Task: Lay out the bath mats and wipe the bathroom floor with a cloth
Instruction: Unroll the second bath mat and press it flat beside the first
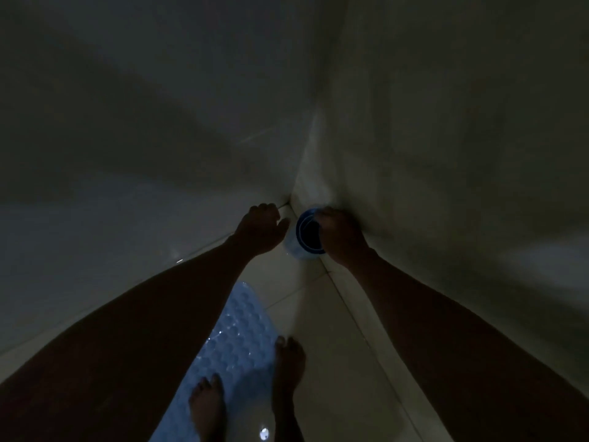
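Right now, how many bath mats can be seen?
2: one bubbled mat flat on the floor under the feet, one rolled mat in the corner, gripped by the right hand. Darkness may hide others.

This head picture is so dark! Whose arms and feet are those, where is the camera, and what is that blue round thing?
There is no robot here, just a person. The camera sits on the person's head and looks down, so you see their own two arms reaching forward and their bare feet at the bottom.

They are bending toward a corner where two pale walls meet the tiled floor. The blue round thing is a rolled-up bath mat standing in that corner; you are looking into its open end. The right hand has its grip on the roll's rim. The left hand is just beside the roll with fingers curled, and it seems to hold nothing, though it is dark.

Another mat, bluish and bumpy, already lies flat on the floor. The left foot stands on it, and the right foot is at its edge.
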